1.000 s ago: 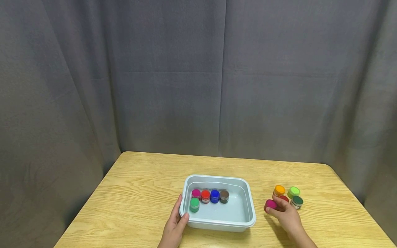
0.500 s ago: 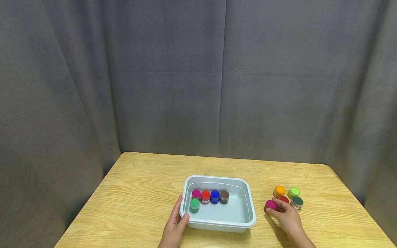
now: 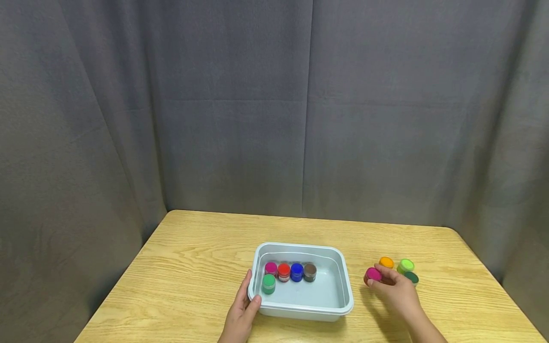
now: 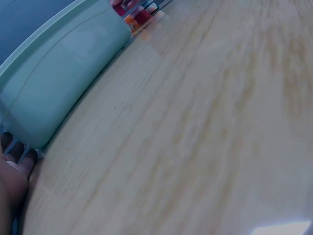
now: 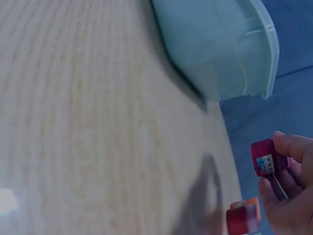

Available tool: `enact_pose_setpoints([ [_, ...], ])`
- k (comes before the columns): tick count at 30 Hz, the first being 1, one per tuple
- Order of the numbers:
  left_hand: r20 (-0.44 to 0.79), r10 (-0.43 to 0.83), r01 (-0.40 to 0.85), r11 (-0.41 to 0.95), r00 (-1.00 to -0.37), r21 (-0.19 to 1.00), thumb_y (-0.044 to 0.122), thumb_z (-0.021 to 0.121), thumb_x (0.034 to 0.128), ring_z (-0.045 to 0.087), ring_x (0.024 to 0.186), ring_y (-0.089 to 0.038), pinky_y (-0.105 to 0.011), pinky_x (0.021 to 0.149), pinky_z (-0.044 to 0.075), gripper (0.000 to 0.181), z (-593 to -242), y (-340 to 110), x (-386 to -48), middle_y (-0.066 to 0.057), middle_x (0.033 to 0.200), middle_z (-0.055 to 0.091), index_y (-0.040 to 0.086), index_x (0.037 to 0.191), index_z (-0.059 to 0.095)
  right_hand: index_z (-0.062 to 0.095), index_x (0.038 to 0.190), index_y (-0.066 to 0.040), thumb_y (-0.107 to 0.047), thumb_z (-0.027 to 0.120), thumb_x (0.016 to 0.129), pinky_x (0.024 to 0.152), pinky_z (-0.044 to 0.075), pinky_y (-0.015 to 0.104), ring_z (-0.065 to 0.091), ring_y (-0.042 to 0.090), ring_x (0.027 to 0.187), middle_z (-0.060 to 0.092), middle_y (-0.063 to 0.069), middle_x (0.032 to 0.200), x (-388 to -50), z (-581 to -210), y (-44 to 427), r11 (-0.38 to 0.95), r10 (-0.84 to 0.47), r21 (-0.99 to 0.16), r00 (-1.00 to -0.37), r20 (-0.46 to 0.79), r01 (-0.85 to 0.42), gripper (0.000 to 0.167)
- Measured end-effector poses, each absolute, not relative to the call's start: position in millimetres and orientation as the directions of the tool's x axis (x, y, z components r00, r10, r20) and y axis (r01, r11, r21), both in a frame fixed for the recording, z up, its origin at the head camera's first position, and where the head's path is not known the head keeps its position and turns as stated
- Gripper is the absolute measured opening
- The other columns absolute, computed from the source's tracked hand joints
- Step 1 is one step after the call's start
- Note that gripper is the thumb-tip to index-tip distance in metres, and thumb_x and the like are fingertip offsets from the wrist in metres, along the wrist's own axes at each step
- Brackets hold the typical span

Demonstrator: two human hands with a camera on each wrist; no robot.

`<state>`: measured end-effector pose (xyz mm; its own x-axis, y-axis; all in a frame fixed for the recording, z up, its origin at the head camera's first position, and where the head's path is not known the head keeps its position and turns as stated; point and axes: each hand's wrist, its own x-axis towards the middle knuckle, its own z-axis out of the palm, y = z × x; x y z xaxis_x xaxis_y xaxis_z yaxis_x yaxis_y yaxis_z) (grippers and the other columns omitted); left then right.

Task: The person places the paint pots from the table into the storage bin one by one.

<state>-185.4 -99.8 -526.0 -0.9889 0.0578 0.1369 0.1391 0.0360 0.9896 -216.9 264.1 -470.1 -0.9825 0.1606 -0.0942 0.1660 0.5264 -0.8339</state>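
Note:
My right hand (image 3: 400, 293) pinches a small magenta paint jar (image 3: 373, 275) between thumb and fingers, right of a pale grey-blue plastic tub (image 3: 306, 312). In the right wrist view a label shows on this jar (image 5: 264, 157), which is raised off the table. My left hand (image 3: 239, 313) holds the tub's near left corner, its thumb on the rim. Inside the tub stand a magenta jar (image 3: 271, 269), a red jar (image 3: 284, 271), a blue jar (image 3: 297, 272) and a brown jar (image 3: 310, 272) in a row, with a green jar (image 3: 269, 284) in front.
Behind my right hand, an orange jar (image 3: 386, 263), a light green jar (image 3: 405, 266) and a dark green jar (image 3: 411, 277) stand on the wooden table (image 3: 184, 271). A dark red jar (image 5: 238, 220) shows in the right wrist view. A grey curtain (image 3: 231, 143) hangs behind the table.
My right hand has lifted the magenta jar from the table, moving it slightly up and away. The dark red jar is now hidden behind that hand in the head view. My left hand stays put.

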Motion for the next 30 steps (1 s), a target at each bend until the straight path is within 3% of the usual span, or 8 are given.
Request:
enact_pose_setpoints([
  [10, 0.152, 0.057, 0.153, 0.027, -0.987, 0.988, 0.018, 0.052, 0.1017, 0.022, 0.146, -0.035, -0.005, 0.104, 0.028, 0.064, -529.0, -99.7, -186.6, -0.015, 0.163, 0.018, 0.013, 0.157, 0.021, 0.044, 0.143, 0.004, -0.03, 0.07, 0.091, 0.094, 0.056, 0.029, 0.055, 0.036, 0.128, 0.055, 0.025, 0.139, -215.6, -441.7, 250.3, 0.489, 0.084, -0.867, -0.994, -0.062, 0.096, 0.068],
  [16, 0.154, 0.06, 0.155, 0.021, -0.986, 0.988, 0.018, 0.052, 0.1017, 0.019, 0.146, -0.034, -0.004, 0.104, 0.027, 0.064, -529.5, -99.6, -186.9, -0.015, 0.163, 0.017, 0.012, 0.157, 0.021, 0.048, 0.141, 0.001, -0.025, 0.073, 0.089, 0.091, 0.052, 0.02, 0.058, 0.024, 0.123, 0.06, 0.02, 0.136, -216.9, -427.8, 237.2, 0.464, 0.062, -0.883, -0.997, -0.052, 0.074, 0.063],
  [22, 0.157, 0.061, 0.158, 0.024, -0.986, 0.987, 0.018, 0.052, 0.1018, 0.02, 0.146, -0.035, -0.004, 0.104, 0.027, 0.064, -528.2, -99.3, -187.0, -0.016, 0.163, 0.017, 0.012, 0.157, 0.021, 0.049, 0.14, 0.003, -0.021, 0.074, 0.088, 0.096, 0.054, 0.032, 0.058, 0.028, 0.123, 0.063, 0.019, 0.131, -218.7, -419.6, 223.1, 0.436, 0.02, -0.899, -0.999, -0.043, 0.048, 0.062],
  [30, 0.157, 0.062, 0.159, 0.017, -0.986, 0.987, 0.018, 0.051, 0.1019, 0.021, 0.147, -0.037, -0.004, 0.103, 0.028, 0.064, -527.6, -99.3, -186.2, -0.016, 0.163, 0.017, 0.011, 0.157, 0.02, 0.053, 0.138, 0.001, -0.018, 0.076, 0.086, 0.095, 0.056, 0.033, 0.06, 0.028, 0.12, 0.063, 0.019, 0.129, -222.2, -414.5, 202.5, 0.411, -0.008, -0.91, -0.998, -0.063, 0.054, 0.059],
])
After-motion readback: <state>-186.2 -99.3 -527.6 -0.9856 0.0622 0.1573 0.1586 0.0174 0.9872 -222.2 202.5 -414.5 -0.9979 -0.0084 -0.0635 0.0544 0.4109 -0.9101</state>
